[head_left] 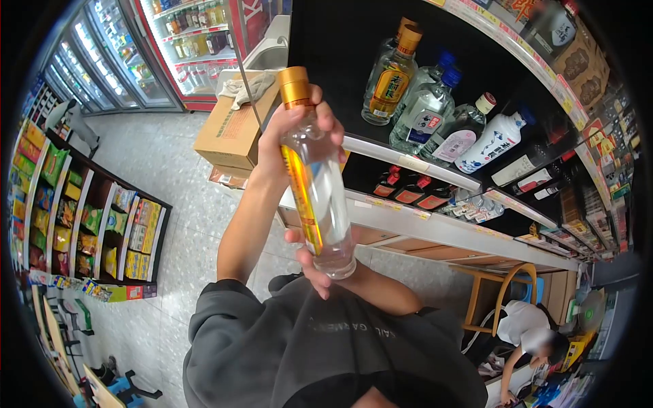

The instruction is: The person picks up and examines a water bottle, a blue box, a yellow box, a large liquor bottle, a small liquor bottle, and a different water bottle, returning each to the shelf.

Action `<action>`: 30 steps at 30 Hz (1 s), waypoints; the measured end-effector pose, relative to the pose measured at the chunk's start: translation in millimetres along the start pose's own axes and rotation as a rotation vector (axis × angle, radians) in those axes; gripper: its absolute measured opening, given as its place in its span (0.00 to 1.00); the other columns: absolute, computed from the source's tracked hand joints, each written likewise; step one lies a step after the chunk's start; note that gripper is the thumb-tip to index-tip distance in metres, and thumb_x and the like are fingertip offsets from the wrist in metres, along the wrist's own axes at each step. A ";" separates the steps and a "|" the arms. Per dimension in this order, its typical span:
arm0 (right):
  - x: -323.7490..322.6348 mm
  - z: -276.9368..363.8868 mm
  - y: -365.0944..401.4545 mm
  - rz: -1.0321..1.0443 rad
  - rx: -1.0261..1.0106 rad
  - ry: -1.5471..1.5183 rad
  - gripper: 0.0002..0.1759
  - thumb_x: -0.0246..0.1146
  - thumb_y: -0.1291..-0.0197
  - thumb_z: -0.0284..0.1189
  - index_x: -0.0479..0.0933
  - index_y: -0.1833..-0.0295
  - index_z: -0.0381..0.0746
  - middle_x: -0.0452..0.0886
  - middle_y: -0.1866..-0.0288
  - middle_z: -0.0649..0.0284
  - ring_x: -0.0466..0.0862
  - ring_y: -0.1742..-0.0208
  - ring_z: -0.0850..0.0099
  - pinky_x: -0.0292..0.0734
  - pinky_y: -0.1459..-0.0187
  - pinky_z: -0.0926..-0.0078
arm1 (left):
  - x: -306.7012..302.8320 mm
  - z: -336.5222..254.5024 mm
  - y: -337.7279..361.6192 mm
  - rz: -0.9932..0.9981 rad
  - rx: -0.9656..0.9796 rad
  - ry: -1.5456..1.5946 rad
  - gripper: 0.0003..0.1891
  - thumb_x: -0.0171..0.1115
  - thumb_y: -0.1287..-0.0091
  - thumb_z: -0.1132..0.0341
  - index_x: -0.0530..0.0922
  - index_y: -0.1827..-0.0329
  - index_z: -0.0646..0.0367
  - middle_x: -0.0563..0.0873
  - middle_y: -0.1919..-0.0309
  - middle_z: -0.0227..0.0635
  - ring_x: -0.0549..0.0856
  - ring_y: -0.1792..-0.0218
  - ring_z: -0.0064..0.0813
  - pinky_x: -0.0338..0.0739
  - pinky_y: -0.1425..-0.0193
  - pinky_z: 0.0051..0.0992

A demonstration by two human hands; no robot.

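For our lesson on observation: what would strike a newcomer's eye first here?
The eye would likely go first to the gold-capped clear bottle, tilted at centre, left hand around its neck and right hand at its base. Next come the shelf bottles, upper right, and the colourful snack rack at left.

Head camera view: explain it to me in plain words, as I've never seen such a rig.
There is no machine here, only a person's bare hands. The single picture comes from a camera on their head, looking forward and down past their dark grey shirt.

The left hand grips the neck of a clear glass bottle with a gold cap; the right hand supports it near the base, from behind.

To the right, a white-edged black shelf holds more bottles, including a white one with blue markings. To the left, a brown cardboard box carries a crumpled pale cloth.
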State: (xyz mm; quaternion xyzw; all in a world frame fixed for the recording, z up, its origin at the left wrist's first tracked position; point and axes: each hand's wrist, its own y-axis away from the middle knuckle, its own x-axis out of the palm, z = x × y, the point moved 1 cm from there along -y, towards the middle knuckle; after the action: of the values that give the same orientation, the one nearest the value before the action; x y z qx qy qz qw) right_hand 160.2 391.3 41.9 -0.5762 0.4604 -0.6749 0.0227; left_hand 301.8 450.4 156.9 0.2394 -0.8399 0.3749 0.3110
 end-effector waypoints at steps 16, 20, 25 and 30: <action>58.8 -3.0 20.2 -1.139 -0.285 1.884 0.35 0.68 0.41 0.32 0.59 0.34 0.34 0.76 0.45 0.57 0.78 0.45 0.71 0.73 0.41 0.71 | -19.3 10.4 41.9 -0.470 -0.099 -0.475 0.15 0.61 0.32 0.56 0.70 0.53 0.56 0.81 0.61 0.33 0.86 0.56 0.33 0.85 0.55 0.38; 48.5 -11.7 30.5 -0.906 -0.420 1.410 0.43 0.71 0.42 0.39 0.55 0.31 0.34 0.70 0.39 0.57 0.73 0.38 0.67 0.66 0.35 0.66 | -20.8 22.8 37.7 -0.116 -0.062 0.192 0.13 0.62 0.34 0.56 0.69 0.61 0.52 0.78 0.69 0.26 0.84 0.62 0.27 0.84 0.65 0.38; 26.2 -10.5 27.8 -0.612 0.173 0.647 0.50 0.72 0.47 0.47 0.53 0.28 0.35 0.70 0.38 0.52 0.79 0.41 0.59 0.77 0.42 0.54 | -15.8 58.8 26.6 0.275 0.099 0.871 0.09 0.56 0.29 0.58 0.69 0.61 0.51 0.78 0.70 0.23 0.82 0.67 0.23 0.84 0.66 0.37; 29.5 -16.3 32.6 -0.665 -0.031 0.698 0.41 0.74 0.48 0.39 0.63 0.34 0.36 0.76 0.44 0.55 0.82 0.48 0.63 0.81 0.47 0.61 | -32.7 58.0 29.8 0.264 0.053 0.843 0.13 0.57 0.30 0.55 0.70 0.56 0.54 0.78 0.70 0.26 0.82 0.60 0.29 0.83 0.57 0.43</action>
State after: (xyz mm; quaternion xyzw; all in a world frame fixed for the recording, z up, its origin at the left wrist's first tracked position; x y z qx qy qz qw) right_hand 121.0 365.7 44.5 -0.4313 0.2413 -0.7918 -0.3589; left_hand 285.6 428.8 89.1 -0.0358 -0.6531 0.4977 0.5696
